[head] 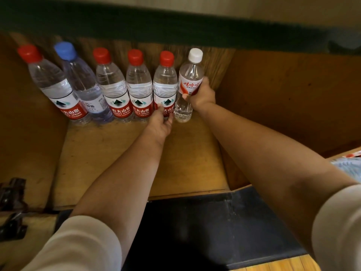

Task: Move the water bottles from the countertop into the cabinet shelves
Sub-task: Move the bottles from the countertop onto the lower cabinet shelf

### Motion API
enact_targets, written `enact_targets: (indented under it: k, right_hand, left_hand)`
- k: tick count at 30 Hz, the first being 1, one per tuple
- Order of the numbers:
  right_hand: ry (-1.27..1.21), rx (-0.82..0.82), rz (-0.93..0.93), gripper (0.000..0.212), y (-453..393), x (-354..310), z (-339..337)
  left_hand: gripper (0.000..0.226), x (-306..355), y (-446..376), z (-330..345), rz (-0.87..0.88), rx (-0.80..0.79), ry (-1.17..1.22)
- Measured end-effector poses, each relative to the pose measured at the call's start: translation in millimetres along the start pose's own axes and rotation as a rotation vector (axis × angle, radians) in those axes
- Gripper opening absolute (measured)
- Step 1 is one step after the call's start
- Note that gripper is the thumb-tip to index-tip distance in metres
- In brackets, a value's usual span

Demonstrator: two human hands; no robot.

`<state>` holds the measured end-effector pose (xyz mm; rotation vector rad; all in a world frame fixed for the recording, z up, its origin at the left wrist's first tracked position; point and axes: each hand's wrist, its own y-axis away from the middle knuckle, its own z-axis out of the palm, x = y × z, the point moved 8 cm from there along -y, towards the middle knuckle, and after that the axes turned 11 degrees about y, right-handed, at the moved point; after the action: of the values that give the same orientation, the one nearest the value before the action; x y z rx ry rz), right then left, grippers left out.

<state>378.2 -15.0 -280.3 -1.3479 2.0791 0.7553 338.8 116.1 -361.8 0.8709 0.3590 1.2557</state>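
Both forearms reach out from pale sleeves over a dark floor mat (195, 222) toward the wooden cabinet shelf (117, 153); my left hand (161, 122) sits low at the base of the rightmost red-capped bottle (165, 87), fingers loosely curled against its label, touching and steadying, whether truly gripping I cannot tell; my right hand (199, 94) is wrapped round the middle of the white-capped bottle (188, 83), thumb across its red-and-white label, base down on or just at the shelf, touching its red-capped neighbour; beyond, along the back panel, a row stands upright: two more red-capped bottles (139, 87), a further red one (112, 85), then a blue-capped bottle (84, 83) and the far-left red-capped bottle (52, 83), shoulder to shoulder; judgement: full bottles, moderately heavy, thin plastic walls that give under a squeeze, smooth and possibly slick; best held at the labelled waist where the film gives some purchase, not by the cap; tall and narrow, so easily toppled into the row; release gently.
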Motion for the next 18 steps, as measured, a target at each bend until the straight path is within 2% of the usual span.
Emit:
enact_targets:
  k: [3, 13, 18]
  right_hand:
    - [-0.031, 0.001, 0.019, 0.059, 0.1, 0.9, 2.5]
    - [-0.129, -0.060, 0.003, 0.062, 1.1, 4.5, 2.7]
    - [-0.155, -0.079, 0.004, 0.066, 3.8, 5.4, 3.9]
  left_hand:
    - [0.024, 0.7, -1.6, 0.9, 0.005, -0.007, 0.015]
    - [0.036, -0.7, -5.0, 1.6, 0.022, -0.033, -0.040]
    - [0.037, -4.5, -5.9, -1.3, -0.006, -0.096, -0.206]
